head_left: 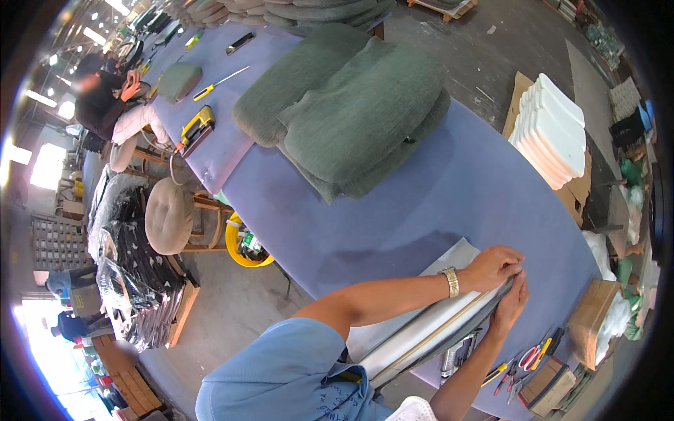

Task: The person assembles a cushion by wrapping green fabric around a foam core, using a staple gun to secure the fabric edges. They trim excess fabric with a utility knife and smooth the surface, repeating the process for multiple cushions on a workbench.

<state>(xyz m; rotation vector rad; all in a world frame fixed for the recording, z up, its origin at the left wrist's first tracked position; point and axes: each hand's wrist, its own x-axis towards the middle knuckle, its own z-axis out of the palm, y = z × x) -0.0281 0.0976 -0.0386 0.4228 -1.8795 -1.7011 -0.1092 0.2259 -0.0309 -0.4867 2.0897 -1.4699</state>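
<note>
A long padded panel [411, 339] with a white face, a thin tan strip and a dark fabric edge lies across the near side of the blue-covered table [337, 245]. My left hand [489, 268], with a gold watch at the wrist, pinches the panel's far right end. Just below it, my right hand [511, 306] is closed on the dark edge of that same end. The fingertips of both hands almost meet, and whatever small piece lies between them is hidden. Under my right forearm, a metal tool [460, 356] is partly visible.
Grey-green cushions [365, 105] are piled at the table's far side. A yellow staple gun [196, 131] and a screwdriver [221, 83] lie far left. Scissors [529, 358] and other hand tools sit near right, beside a wooden box [593, 319]. A yellow bucket [242, 245] stands left.
</note>
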